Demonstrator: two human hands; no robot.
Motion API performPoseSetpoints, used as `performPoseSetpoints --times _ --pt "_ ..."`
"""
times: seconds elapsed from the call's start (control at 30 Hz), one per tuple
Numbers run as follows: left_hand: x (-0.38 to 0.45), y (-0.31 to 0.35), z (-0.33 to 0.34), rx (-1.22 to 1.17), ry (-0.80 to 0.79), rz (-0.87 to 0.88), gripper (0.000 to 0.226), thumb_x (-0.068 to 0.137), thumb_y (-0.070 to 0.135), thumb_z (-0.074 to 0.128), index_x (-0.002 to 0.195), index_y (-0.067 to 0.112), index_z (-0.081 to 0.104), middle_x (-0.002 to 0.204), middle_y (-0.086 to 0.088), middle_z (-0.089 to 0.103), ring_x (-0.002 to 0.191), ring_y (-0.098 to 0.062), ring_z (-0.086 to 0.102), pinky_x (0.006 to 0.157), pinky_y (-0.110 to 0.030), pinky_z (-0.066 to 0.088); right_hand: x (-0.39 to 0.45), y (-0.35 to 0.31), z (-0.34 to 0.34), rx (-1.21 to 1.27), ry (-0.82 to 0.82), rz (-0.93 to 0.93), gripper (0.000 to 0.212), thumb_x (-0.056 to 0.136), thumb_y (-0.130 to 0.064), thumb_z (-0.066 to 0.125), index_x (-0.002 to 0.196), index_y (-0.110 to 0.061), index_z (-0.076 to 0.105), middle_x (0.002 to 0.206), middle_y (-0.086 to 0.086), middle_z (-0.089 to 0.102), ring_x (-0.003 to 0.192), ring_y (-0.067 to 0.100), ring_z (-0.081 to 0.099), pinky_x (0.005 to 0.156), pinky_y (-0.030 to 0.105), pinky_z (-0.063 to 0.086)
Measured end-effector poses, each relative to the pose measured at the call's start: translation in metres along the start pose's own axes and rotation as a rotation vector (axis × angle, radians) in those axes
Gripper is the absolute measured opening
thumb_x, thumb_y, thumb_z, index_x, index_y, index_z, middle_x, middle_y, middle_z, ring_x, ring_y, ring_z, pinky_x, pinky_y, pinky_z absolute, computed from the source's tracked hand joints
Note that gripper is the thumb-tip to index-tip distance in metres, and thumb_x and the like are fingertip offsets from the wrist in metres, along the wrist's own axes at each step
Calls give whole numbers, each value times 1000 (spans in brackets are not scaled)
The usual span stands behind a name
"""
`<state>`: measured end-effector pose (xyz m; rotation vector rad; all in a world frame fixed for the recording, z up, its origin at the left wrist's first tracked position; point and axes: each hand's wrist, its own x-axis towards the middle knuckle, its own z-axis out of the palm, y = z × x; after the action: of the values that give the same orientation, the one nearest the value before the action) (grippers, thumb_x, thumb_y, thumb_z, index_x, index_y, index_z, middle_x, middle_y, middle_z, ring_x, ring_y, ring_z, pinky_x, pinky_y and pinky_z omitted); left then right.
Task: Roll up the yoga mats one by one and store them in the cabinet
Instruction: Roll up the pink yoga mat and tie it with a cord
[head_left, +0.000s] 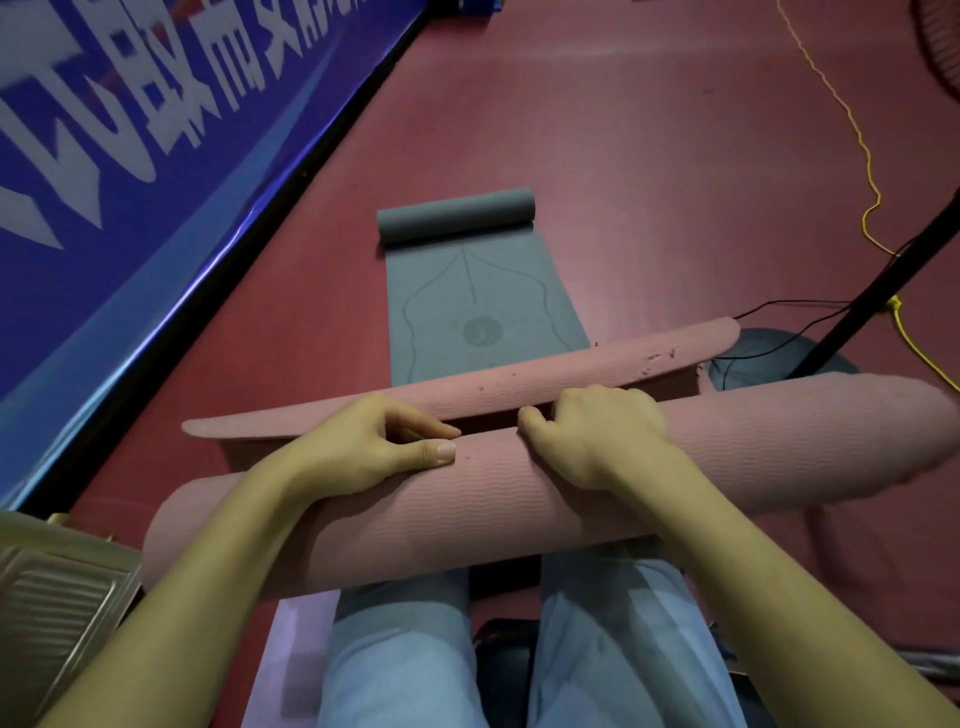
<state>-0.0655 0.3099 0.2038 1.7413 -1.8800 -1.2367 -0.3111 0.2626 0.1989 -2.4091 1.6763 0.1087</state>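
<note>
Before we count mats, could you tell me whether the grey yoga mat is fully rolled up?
No, the grey yoga mat is rolled only at its far end, the rest lying flat on the red floor.

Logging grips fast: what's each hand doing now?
Left hand: pinching the pink mat at the roll.
Right hand: fingers curled, gripping the pink mat.

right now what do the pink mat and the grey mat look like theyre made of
Pink mat: looks like soft foam, matte, with a fine wavy ribbed texture; small chips torn out along its loose edge suggest a crumbly foam.
Grey mat: looks like smoother, denser rubber or foam, matte, with thin printed or embossed lines and a round emblem. The exact material of either can't be told from the picture.
</note>
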Motion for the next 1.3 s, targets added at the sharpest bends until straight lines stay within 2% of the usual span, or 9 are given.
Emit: performPoseSetpoints --times 0.1,0.23,0.33,0.47,0.6,0.73,0.9,1.13,1.3 --pt "-7 2 -4 18 -51 -35 56 73 60 85 121 33 76 118 24 72 112 3 67 106 -37 51 -6 -2 5 -2 62 -41 59 98 -57 26 85 -17 68 101 12 71 94 32 63 72 37 34" --pt "-23 21 -2 212 -142 -88 106 43 74 91 139 36 63 124 32 67 112 10 62 104 -30 51 -18 -2 10 9 131 -66 56 98 -58 28 78 -18 63 98 13 72 94 33 65 71 37 32" --pt "-32 30 10 408 -118 -74 135 35 81 85 154 37 41 144 28 54 129 2 53 110 -33 45 -16 -1 10 0 122 -60 59 98 -58 28 83 -16 68 100 14 72 97 34 65 72 38 31" --pt "-39 27 41 709 -30 -44 153 42 82 83 164 30 6 165 13 23 147 -14 29 122 -37 25 -6 1 7 -9 68 -50 63 98 -59 27 89 -15 70 106 15 71 100 35 64 73 38 35" --pt "-39 22 54 798 48 -31 146 47 82 79 163 27 8 163 9 28 144 -17 35 119 -38 28 -8 2 5 -16 44 -52 61 98 -58 27 91 -16 70 108 15 71 101 34 63 75 38 33" --pt "-36 30 46 835 64 29 121 43 80 78 146 33 36 132 12 57 114 -17 59 94 -36 49 -12 2 0 -23 -20 -19 64 98 -59 26 99 -16 72 113 15 70 103 34 63 76 39 37" --pt "-42 38 40 794 -60 70 100 31 87 74 117 38 56 104 16 69 89 -14 64 77 -34 51 -26 7 -3 -4 -226 17 67 98 -62 27 122 -14 69 134 18 62 121 34 59 94 41 44" --pt "-41 43 45 631 -271 27 97 26 84 81 108 39 60 93 20 69 85 -8 63 82 -34 56 -48 17 6 48 -446 99 72 98 -68 24 134 -18 62 144 12 57 129 31 54 102 40 41" --pt "-41 40 48 625 -259 22 101 28 81 84 117 41 58 98 20 68 90 -9 62 85 -33 54 -54 18 8 52 -360 98 69 95 -73 20 119 -28 66 132 5 65 120 29 59 95 42 45"
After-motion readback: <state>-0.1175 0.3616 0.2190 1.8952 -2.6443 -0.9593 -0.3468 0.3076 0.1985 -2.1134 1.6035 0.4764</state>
